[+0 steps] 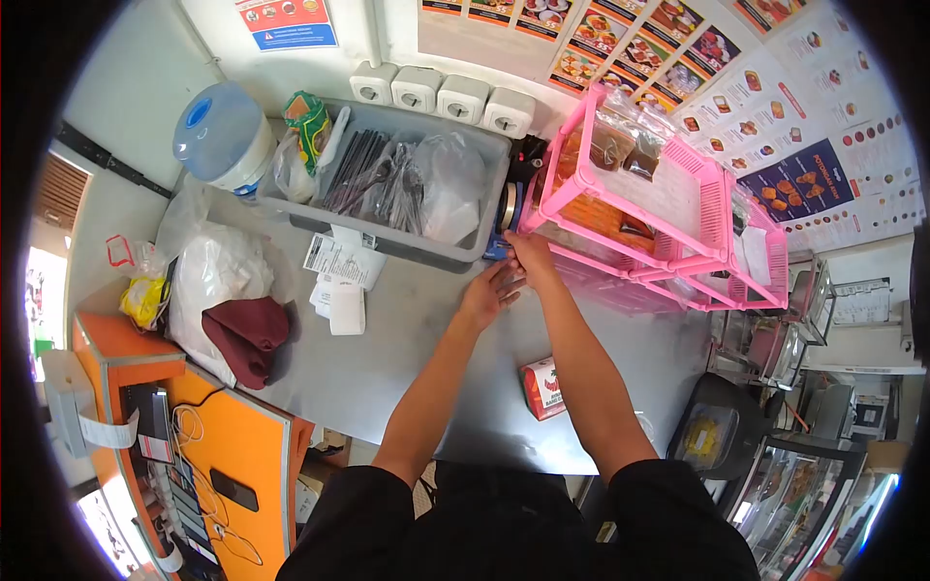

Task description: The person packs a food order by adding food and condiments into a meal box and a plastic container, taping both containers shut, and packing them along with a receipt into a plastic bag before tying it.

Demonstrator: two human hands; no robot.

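Note:
My right hand (529,258) is at the front end of a blue tape dispenser (498,246), its fingers pinched together; what lies between them is hidden. A roll of tape (509,205) sits in the dispenser, between the grey bin and the pink rack. Just below and to the left, my left hand (491,294) has its fingers apart, palm partly turned up, close to the right fingertips. Nothing shows in it. On the steel counter near my right forearm stands a red and white paper food box (544,389).
A grey bin (387,242) holds black plastic cutlery and clear bags. Pink stacked baskets (717,208) with sachets stand right. Paper slips (341,305), a white plastic bag (218,266), a maroon cloth (247,339) and a blue-lidded tub (223,136) are on the left.

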